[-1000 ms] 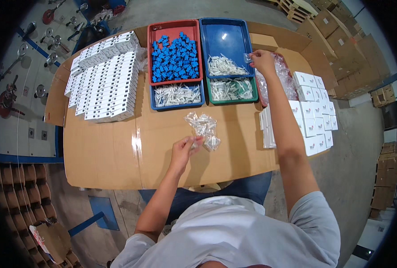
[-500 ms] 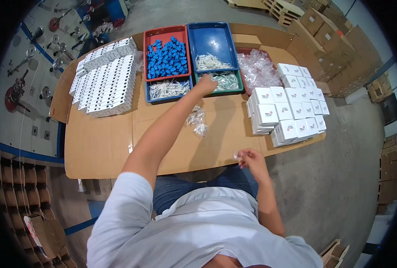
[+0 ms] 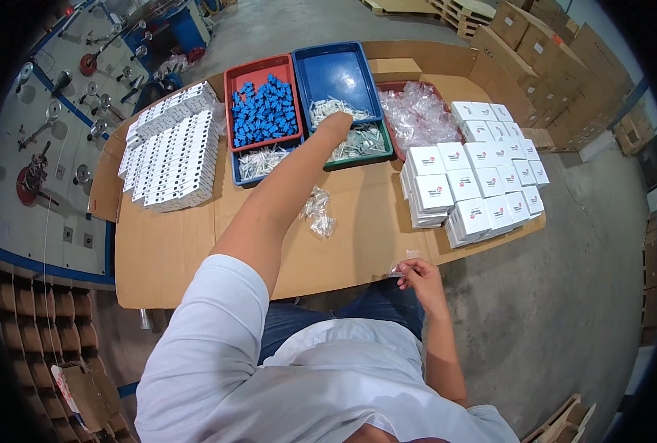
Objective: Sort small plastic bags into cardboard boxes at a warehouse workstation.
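L hand (image 3: 337, 124) reached farther into green tray (image 3: 384, 151), rt hand (image 3: 417, 277) pinching clear bag (image 3: 404, 263)

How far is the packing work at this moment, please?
Seemingly done: many closed white boxes stand stacked at the table's right. In hand: the left hand reaches into the green tray of small white parts, while the right hand holds a small clear bag at the table edge. Left: the flat white cartons, blue parts and empty bags remain plentiful.
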Demonstrator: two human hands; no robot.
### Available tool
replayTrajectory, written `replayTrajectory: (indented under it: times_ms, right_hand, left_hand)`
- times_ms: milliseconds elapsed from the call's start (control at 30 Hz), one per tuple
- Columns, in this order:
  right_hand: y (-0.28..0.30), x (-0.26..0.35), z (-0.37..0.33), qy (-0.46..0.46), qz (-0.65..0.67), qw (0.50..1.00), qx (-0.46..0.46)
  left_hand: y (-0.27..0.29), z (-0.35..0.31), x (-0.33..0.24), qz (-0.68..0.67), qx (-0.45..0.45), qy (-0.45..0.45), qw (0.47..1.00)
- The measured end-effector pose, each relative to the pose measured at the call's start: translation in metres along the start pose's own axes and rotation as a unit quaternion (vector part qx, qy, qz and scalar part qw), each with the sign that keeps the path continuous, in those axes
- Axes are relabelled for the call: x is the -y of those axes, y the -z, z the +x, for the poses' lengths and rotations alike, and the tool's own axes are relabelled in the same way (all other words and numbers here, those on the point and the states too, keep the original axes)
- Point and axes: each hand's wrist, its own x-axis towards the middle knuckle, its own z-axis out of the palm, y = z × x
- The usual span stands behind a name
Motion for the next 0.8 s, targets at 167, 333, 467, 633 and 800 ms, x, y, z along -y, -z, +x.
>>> replayTrajectory:
  times_ms: [167, 333, 467, 633, 800]
  right_hand:
    - [-0.009, 0.005, 0.011, 0.003, 0.004, 1.000, 0.010]
    - [-0.020, 0.009, 0.018, 0.008, -0.002, 1.000, 0.000]
    - [-0.039, 0.023, 0.029, 0.055, -0.010, 0.998, -0.018]
    - [-0.052, 0.035, 0.072, 0.146, 0.020, 0.987, -0.057]
    - [-0.078, 0.084, 0.154, 0.360, -0.132, 0.909, -0.163]
  left_hand:
    - [0.006, -0.001, -0.001, -0.046, 0.022, 0.012, 0.999]
    - [-0.008, -0.018, -0.002, -0.081, -0.074, -0.033, 0.993]
    - [-0.007, -0.025, 0.011, -0.084, -0.147, -0.056, 0.984]
    - [0.000, -0.047, -0.012, -0.285, -0.158, -0.005, 0.945]
    - [0.019, -0.108, -0.070, -0.639, -0.001, -0.002, 0.770]
